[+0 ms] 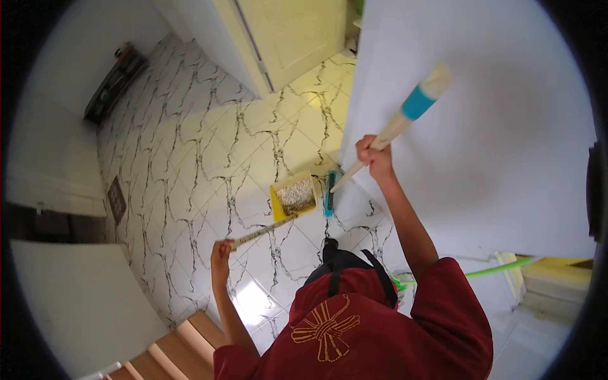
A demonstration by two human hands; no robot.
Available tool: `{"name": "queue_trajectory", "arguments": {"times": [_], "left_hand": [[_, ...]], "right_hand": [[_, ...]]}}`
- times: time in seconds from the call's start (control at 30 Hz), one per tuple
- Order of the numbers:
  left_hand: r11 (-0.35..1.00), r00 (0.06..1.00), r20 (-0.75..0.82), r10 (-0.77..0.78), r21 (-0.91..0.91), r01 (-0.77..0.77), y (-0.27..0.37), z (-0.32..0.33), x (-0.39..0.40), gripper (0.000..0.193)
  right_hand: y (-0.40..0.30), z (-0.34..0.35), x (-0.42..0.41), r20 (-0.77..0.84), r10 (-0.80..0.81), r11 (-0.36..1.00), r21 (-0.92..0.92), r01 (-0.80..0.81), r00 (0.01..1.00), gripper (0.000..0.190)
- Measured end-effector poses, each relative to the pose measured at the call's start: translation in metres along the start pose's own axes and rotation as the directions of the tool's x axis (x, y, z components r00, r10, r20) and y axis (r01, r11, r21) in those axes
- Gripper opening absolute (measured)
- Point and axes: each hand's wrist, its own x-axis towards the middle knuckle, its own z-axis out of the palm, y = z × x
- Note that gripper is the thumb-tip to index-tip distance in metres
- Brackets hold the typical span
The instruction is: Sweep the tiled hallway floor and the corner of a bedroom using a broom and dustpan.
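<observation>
My left hand (222,256) grips the end of a pale, marked stick handle (266,231). That handle runs down to a yellow dustpan (272,202) on the floor, whose inside looks speckled brown and white; whether this is its lining or debris I cannot tell. In my right hand (376,156) is the pale handle of a broom (393,127), with a blue band near its upper end. Slanting downward, the handle meets a narrow blue and black broom head (330,194) at the floor, just right of the dustpan and apart from it.
Veined, marble-look tiles (209,175) cover the floor. A white wall (484,142) rises close on the right. An open door (294,38) stands ahead, wooden stairs (180,349) lie at lower left, and a green-handled tool (496,269) leans at right.
</observation>
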Motion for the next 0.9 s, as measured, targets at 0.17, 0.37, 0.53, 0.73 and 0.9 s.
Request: {"name": "queue_trajectory", "arguments": {"times": [0.17, 0.37, 0.53, 0.73, 0.9], "left_hand": [[0.981, 0.979, -0.091, -0.181, 0.058, 0.187, 0.015, 0.0, -0.107, 0.013], [0.95, 0.98, -0.129, -0.15, 0.254, 0.179, -0.023, 0.016, -0.156, 0.007], [0.951, 0.981, -0.186, -0.056, 0.291, 0.109, -0.087, 0.008, -0.209, 0.008], [0.952, 0.945, -0.264, -0.191, 0.185, 0.244, -0.131, -0.011, -0.262, 0.008], [0.958, 0.948, -0.243, -0.206, 0.147, 0.246, -0.155, -0.013, -0.29, 0.014]], "right_hand": [[-0.025, 0.074, 0.032, -0.096, -0.126, 0.98, 0.142, 0.139, 0.987, 0.003], [0.024, 0.134, 0.046, -0.049, -0.3, 0.952, -0.076, 0.296, 0.953, 0.008], [0.104, 0.115, -0.01, 0.096, -0.048, 0.99, -0.127, 0.06, 0.994, 0.012], [0.089, 0.091, -0.112, 0.076, -0.05, 0.952, -0.299, 0.07, 0.996, 0.01], [-0.018, 0.114, -0.161, 0.021, -0.014, 0.982, -0.19, 0.018, 1.0, 0.01]]}}
